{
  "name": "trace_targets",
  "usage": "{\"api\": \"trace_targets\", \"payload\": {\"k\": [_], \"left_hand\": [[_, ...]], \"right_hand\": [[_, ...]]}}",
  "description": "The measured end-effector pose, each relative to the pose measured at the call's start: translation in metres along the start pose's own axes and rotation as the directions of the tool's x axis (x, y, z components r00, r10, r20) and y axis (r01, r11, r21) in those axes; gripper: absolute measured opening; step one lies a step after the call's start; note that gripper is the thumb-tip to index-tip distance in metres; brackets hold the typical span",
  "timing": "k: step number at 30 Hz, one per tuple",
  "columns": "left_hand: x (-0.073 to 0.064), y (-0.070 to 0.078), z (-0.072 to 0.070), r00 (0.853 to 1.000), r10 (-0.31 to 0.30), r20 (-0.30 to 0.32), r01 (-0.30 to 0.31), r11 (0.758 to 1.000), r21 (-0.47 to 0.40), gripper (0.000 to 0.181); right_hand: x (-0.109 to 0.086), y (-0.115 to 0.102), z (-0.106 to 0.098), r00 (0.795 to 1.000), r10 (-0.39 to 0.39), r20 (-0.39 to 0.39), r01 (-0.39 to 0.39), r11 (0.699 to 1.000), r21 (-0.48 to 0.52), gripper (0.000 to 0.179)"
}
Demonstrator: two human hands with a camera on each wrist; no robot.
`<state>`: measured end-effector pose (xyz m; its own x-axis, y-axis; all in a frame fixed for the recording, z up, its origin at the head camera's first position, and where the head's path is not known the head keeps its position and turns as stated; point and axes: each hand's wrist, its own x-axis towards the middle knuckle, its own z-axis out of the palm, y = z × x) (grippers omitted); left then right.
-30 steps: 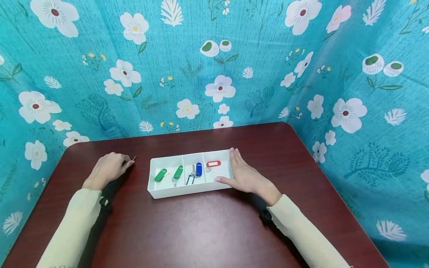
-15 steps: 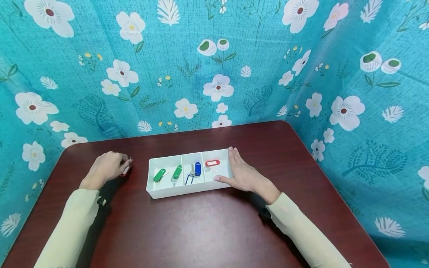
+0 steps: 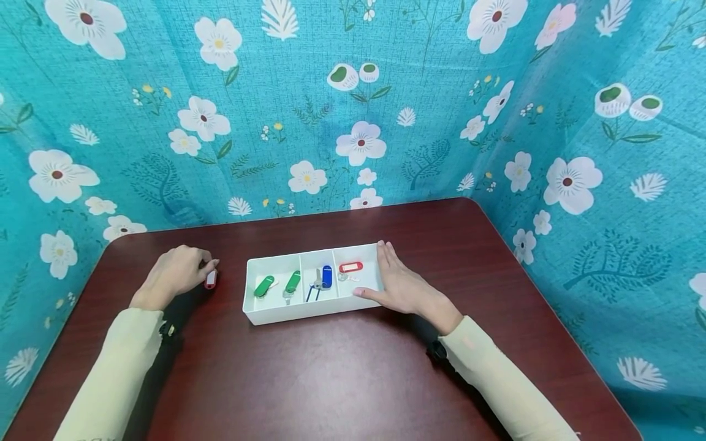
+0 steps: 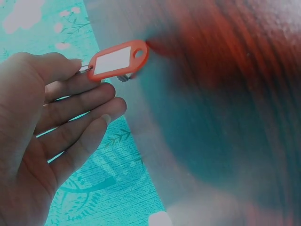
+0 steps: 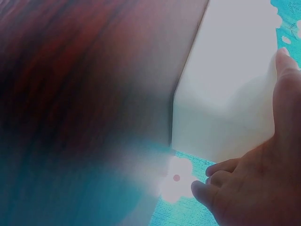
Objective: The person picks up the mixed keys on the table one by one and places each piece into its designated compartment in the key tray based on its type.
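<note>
My left hand (image 3: pixel 175 275) is left of the white divided tray (image 3: pixel 314 312). Its thumb and index finger pinch the metal ring of a red key tag (image 4: pixel 112 63), whose white label faces the left wrist camera. Part of a toothed key (image 4: pixel 123 78) shows behind the tag. My right hand (image 3: pixel 410 290) rests against the tray's right end, fingers straight along the end and thumb over the front edge. Two green key tags (image 3: pixel 293 282) lie in the left compartment, a blue key tag (image 3: pixel 327 277) in the middle, another red key tag (image 3: pixel 350 267) in the right.
The dark red wooden table (image 3: pixel 331 380) carries the tray. A blue flowered cloth (image 3: pixel 309 122) hangs behind the table and along its sides. The table's back edge lies a short way beyond the tray.
My left hand has drawn slightly left. The red key tag, first seen as a thin edge at the fingertips, has turned and now hangs below them. The right hand stays on the tray.
</note>
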<state>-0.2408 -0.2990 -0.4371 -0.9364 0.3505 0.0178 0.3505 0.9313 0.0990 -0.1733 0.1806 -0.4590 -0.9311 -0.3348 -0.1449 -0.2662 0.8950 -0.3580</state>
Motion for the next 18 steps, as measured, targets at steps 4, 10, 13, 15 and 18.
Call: {"api": "trace_targets", "payload": {"k": [4, 10, 13, 15, 18], "left_hand": [[-0.001, 0.003, -0.002, 1.0, -0.002, 0.005, 0.002, 1.0, 0.006, 0.022], [-0.003, 0.007, -0.008, 0.999, 0.026, -0.024, -0.025, 1.0, 0.016, 0.02], [-0.004, 0.009, -0.011, 0.997, 0.049, -0.055, -0.049, 0.999, 0.016, 0.018], [-0.004, 0.01, -0.013, 0.996, 0.06, -0.072, -0.059, 0.998, 0.015, 0.017], [-0.004, 0.011, -0.015, 0.993, 0.071, -0.09, -0.069, 0.997, 0.025, 0.018]], "right_hand": [[0.0, 0.001, 0.0, 1.0, 0.001, 0.0, -0.001, 1.0, -0.002, 0.126], [-0.001, -0.001, -0.001, 1.0, -0.001, 0.006, 0.001, 1.0, 0.007, 0.126], [-0.002, -0.001, -0.002, 1.0, -0.004, 0.002, 0.003, 1.0, 0.006, 0.125], [-0.002, -0.002, -0.002, 1.0, -0.004, 0.002, 0.004, 1.0, 0.005, 0.125], [-0.001, -0.002, -0.002, 1.0, -0.003, 0.001, 0.002, 1.0, 0.007, 0.125]]}}
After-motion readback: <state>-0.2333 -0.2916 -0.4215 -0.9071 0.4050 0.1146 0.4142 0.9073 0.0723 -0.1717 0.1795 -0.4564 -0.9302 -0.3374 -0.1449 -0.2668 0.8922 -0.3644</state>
